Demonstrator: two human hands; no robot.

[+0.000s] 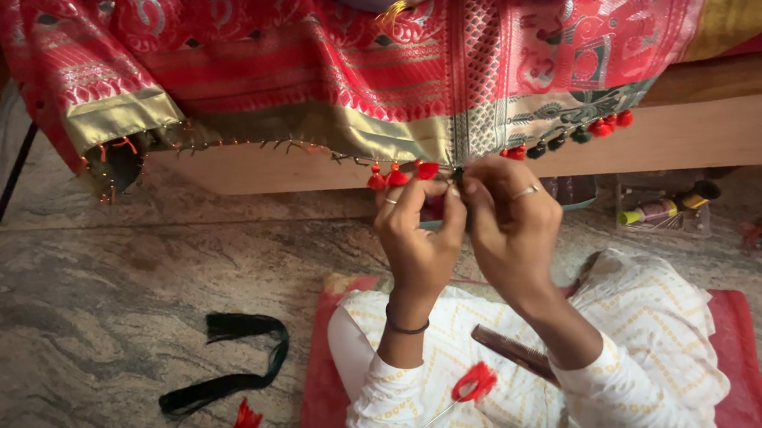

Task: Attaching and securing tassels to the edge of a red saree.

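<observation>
Marble floor point(132, 252), silky tasselled cloth point(319, 69)

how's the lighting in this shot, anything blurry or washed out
Head view: soft, even daylight, no harsh glare; the red cloth looks sharp, the left hand and right hand slightly soft at the fingertips; the black thread bundle on the floor casts little shadow.

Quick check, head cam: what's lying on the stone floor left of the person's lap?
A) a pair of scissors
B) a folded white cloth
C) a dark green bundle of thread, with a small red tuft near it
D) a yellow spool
C: a dark green thread bundle lies looped on the stone floor with a red tuft just below it, well away from both hands, left hand and right hand, which work at the sari edge.
</observation>
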